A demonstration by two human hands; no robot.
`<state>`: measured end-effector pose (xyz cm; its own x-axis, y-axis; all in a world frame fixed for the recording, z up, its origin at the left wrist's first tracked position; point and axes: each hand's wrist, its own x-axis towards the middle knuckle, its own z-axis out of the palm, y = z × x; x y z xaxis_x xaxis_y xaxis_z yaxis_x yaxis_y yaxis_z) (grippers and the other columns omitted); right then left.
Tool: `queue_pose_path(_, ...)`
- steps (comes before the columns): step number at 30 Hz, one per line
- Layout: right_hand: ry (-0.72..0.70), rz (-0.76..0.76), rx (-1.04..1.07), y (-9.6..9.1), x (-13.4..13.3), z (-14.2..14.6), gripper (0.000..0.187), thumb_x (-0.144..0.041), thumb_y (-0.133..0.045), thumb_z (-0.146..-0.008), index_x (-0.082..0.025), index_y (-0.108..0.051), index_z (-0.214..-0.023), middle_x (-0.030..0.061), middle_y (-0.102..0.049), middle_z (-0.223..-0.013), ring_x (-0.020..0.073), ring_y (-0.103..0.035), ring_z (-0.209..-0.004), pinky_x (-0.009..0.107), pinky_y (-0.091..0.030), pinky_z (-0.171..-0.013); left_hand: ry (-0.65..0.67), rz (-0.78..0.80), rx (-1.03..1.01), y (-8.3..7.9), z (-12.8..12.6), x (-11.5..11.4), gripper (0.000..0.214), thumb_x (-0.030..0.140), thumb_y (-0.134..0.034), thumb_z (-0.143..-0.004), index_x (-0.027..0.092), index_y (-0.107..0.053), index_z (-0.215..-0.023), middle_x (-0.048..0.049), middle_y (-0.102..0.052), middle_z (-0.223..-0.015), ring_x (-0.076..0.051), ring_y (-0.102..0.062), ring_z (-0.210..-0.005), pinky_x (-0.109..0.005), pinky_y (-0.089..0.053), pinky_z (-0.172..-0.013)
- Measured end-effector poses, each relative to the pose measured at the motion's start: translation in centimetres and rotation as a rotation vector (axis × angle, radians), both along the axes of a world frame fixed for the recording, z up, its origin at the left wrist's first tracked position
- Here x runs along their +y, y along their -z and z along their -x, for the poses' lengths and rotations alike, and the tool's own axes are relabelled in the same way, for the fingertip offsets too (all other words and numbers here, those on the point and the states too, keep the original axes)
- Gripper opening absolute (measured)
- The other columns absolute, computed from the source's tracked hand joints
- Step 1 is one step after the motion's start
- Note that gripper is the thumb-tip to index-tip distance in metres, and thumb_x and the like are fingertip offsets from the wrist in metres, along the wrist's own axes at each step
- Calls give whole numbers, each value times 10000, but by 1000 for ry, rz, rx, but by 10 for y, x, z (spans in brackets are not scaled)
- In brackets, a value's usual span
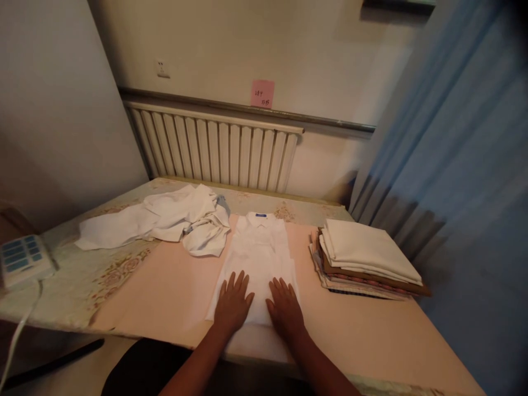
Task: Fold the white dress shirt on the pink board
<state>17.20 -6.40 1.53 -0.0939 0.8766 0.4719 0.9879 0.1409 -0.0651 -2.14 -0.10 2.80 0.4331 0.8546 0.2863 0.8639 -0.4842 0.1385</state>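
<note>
A white collared shirt (259, 247) lies folded into a long narrow shape on the pink sheet, its collar and blue label at the far end. My left hand (234, 302) rests flat on its near left side, fingers stretched forward. Across from it, my right hand (285, 308) lies flat on the near right side with the fingers also extended. Both palms press on the cloth and neither hand grips anything. The fabric directly under the hands is hidden.
Crumpled white cloth (165, 217) lies at the back left of the table. A stack of folded fabrics (367, 253) stands at the right, beside a blue curtain (445, 181). At far left sits a white device with blue keys (25, 259) and a cable. A radiator (223, 148) stands behind.
</note>
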Motion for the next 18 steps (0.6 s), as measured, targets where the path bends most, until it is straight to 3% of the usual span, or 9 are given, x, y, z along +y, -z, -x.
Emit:
queue_pose_path(11,6,-25,14,3,1,1,445,-353,-432,-952,-183,-486,-1360,86,-483,-1418,264,-369,-1358,469,-294,-1116,-128,38,37,1,29,13,568,435,-354,-934,180,-381,-1440,-83,-316,-1529,-299,-232,-1421,-510,-208,-1123)
queue_pose_path(18,4,-34,10,2,2,1,430,-343,-443,-948,-181,-504,-1342,87,-499,-1404,260,-389,-1347,461,-305,-1110,-139,14,38,2,31,12,564,444,-334,-938,175,-402,-1429,-87,-331,-1522,-297,-237,-1420,-497,-208,-1125)
